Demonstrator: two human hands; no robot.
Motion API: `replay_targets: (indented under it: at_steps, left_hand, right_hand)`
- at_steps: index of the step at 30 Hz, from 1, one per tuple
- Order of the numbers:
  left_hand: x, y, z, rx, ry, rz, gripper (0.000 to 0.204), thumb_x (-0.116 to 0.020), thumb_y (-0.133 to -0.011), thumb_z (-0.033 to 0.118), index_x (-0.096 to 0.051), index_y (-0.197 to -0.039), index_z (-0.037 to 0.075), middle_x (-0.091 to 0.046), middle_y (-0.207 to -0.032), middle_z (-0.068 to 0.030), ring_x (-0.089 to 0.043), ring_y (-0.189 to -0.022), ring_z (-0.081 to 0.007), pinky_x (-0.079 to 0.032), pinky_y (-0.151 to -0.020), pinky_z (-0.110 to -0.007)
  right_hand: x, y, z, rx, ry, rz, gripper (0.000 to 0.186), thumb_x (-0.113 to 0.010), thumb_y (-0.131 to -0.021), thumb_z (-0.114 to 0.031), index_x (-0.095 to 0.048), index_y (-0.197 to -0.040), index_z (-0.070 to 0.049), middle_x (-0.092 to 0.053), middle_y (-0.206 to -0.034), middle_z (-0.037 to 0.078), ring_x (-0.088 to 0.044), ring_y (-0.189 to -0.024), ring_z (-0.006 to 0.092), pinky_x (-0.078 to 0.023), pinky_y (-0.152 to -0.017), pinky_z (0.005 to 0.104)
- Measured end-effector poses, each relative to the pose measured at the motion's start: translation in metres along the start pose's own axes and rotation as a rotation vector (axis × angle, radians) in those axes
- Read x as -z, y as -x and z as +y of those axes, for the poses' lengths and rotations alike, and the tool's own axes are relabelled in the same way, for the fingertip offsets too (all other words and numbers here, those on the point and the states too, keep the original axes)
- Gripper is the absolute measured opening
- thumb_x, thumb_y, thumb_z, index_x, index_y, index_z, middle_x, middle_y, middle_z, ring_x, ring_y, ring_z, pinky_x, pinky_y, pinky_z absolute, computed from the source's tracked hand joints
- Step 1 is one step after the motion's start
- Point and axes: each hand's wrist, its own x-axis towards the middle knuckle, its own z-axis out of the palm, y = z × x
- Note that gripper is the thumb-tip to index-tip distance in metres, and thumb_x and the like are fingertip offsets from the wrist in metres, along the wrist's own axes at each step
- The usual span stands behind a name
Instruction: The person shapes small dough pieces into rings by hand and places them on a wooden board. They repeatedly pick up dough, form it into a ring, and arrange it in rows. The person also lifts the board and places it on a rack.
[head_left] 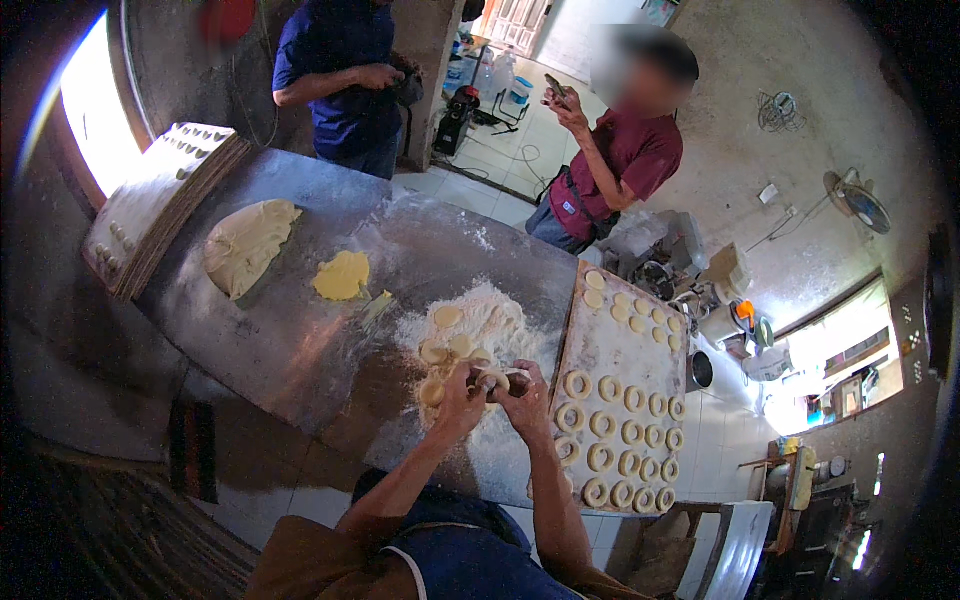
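Over the flour heap [495,312] my left hand [462,396] and my right hand [526,402] are close together. Both are closed on a pale ring of dough [494,379], held between their fingers. My fingers hide part of it. Several flat dough rounds [447,317] lie in the flour beside and beyond my left hand. To the right, a floured wooden board [590,340] carries rows of dough rings [602,424] on its near half and smaller dough rounds [621,300] toward its far end.
Farther left on the metal table [290,350] sit a large dough mass [250,245] and a yellow flattened lump [342,276]. A stack of boards [190,205] stands at the left end. Two people, in a blue shirt [335,60] and a maroon shirt [635,155], stand across the table.
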Motion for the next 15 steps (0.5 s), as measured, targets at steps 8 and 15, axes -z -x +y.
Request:
replay_targets:
  at_steps: [8,15]
  left_hand:
    - [0.015,0.001,0.005,0.09,0.584,-0.457,0.048,-0.059,-0.083,-0.003,-0.043,-0.128,0.007,-0.057,-0.109,-0.0077,-0.058,-0.103,-0.0154,-0.05,-0.084,-0.031]
    - [-0.032,0.008,-0.044,0.16,0.81,-0.086,0.023,-0.048,-0.088,0.014,-0.046,-0.11,0.008,-0.049,-0.091,-0.0007,-0.055,-0.084,-0.0116,-0.046,-0.068,-0.025]
  right_hand:
    - [0.02,0.004,0.017,-0.101,-0.697,-0.211,0.041,-0.06,-0.092,-0.02,-0.049,-0.125,0.001,-0.068,-0.096,0.015,-0.068,-0.084,0.0238,-0.056,-0.076,0.0354]
    - [0.017,0.005,0.043,-0.196,-0.461,0.082,0.054,-0.04,-0.102,-0.046,-0.063,-0.09,0.002,-0.067,-0.083,0.013,-0.063,-0.07,0.0256,-0.051,-0.066,0.0357]
